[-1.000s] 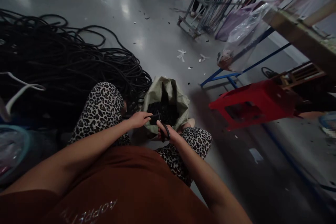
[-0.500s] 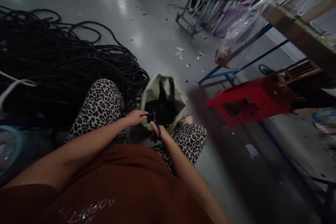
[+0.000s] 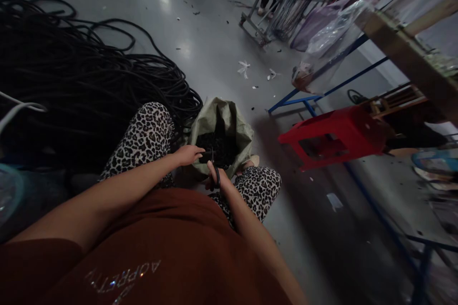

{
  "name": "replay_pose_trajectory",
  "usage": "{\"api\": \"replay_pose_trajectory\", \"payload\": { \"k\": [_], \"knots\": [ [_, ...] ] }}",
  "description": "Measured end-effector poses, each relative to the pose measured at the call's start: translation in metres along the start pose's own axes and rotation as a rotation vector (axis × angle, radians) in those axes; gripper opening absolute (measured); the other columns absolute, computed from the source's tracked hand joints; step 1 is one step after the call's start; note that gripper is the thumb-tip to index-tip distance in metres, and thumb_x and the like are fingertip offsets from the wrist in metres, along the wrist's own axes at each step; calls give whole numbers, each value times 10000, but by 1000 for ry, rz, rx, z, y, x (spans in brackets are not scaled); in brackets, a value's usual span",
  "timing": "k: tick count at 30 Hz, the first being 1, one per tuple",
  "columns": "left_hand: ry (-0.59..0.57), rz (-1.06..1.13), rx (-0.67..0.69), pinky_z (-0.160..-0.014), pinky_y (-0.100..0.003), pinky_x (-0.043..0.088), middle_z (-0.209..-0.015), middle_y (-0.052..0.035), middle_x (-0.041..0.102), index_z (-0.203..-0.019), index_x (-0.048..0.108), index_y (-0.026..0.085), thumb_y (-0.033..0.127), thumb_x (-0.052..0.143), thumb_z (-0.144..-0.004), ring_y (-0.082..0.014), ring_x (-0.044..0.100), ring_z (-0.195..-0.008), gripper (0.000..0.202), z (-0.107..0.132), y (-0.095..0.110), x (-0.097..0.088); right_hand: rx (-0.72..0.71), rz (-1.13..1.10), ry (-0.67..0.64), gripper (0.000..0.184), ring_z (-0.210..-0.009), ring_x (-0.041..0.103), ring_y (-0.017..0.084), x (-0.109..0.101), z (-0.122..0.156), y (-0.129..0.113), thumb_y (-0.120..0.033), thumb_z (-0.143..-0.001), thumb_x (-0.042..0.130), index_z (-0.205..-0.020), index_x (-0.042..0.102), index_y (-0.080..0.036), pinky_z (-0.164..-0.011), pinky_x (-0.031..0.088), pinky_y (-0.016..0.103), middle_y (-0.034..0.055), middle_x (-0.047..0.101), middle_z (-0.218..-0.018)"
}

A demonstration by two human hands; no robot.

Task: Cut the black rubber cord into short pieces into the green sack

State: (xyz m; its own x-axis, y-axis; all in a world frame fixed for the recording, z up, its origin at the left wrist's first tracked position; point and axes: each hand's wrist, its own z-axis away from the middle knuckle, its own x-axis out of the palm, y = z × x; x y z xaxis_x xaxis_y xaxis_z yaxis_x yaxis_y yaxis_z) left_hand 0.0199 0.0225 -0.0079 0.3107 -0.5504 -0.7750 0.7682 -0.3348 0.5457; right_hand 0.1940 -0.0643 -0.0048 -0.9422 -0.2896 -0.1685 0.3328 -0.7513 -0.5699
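My left hand (image 3: 189, 154) pinches a short black piece of cord (image 3: 207, 153) over the near side of an open woven sack (image 3: 244, 134). Black-handled scissors (image 3: 217, 177) are in my right hand (image 3: 222, 182), blades pointing up and away beside the cord's end. Whether the blades touch the cord I cannot make out. Dark cut pieces (image 3: 225, 148) lie inside the sack, which stands between my knees. To the left is a big heap of black cord (image 3: 143, 76) in loose coils.
A red plastic stool (image 3: 332, 138) lies on its side at the right, near a blue-framed table (image 3: 393, 43). A wheeled metal rack (image 3: 255, 28) stands farther back, with a person's legs behind it. White scraps (image 3: 244, 68) lie on the floor. A pale blue-rimmed container is at the left edge.
The view has shifted slightly. Both hands stay over the sack's near edge, still holding the cord and the scissors, with only small movement.
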Motion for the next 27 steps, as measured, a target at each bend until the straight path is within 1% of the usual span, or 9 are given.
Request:
{"api": "replay_pose_trajectory", "payload": {
  "k": [3,7,9,13,17,22,25,27],
  "knots": [
    [-26,-33,15,-895,-247,445,-1186,-14,671,-1206,630,285,331,463,-870,-197,606,-1084,378,0,-1,-1,38,13,2,678,-403,582,214,1,6,-4,-756,-845,318,-758,577,-136,-360,422,270,90,571,-483],
    [-28,-44,21,-889,-243,442,-1180,-5,672,-1203,627,301,336,459,-870,-196,604,-1081,374,-1,-4,1,37,2,11,646,-403,571,205,2,11,-8,-729,-858,342,-749,585,-141,-382,428,275,85,567,-487],
    [-11,-30,27,-889,-248,442,-1177,-8,673,-1199,630,295,344,455,-873,-201,605,-1078,373,-2,-6,2,30,-10,16,589,-401,565,198,2,9,-7,-679,-884,358,-746,583,-153,-386,430,270,66,554,-470],
    [21,15,14,-867,-242,448,-1106,0,699,-1164,650,296,356,471,-863,-202,618,-1038,355,-4,-6,3,50,38,24,433,-378,538,174,2,4,-10,-518,-908,440,-703,588,-166,-369,397,235,35,540,-430],
    [30,3,20,-854,-239,450,-1107,-3,695,-1174,640,301,353,458,-871,-196,620,-1024,358,-5,-5,2,58,78,40,410,-349,513,169,2,6,-15,-424,-903,431,-656,597,-142,-365,383,233,52,536,-396],
    [-11,-66,39,-860,-259,448,-1138,-39,679,-1219,615,281,347,441,-885,-215,617,-1037,383,-6,-5,0,76,32,35,390,-385,571,201,4,9,-16,-422,-889,429,-645,570,-153,-379,421,250,49,530,-423],
    [-27,-70,34,-858,-274,451,-1146,-59,676,-1233,610,270,346,444,-883,-232,616,-1040,395,-6,-5,-1,79,18,42,386,-372,565,200,5,7,-14,-420,-889,433,-622,545,-165,-368,422,264,46,526,-457],
    [-35,-58,23,-863,-269,449,-1169,-51,670,-1229,612,274,337,448,-879,-230,611,-1055,392,-7,-5,-1,81,22,51,384,-370,559,201,6,6,-13,-410,-889,437,-612,540,-165,-366,423,273,52,524,-469]
  ]
}}
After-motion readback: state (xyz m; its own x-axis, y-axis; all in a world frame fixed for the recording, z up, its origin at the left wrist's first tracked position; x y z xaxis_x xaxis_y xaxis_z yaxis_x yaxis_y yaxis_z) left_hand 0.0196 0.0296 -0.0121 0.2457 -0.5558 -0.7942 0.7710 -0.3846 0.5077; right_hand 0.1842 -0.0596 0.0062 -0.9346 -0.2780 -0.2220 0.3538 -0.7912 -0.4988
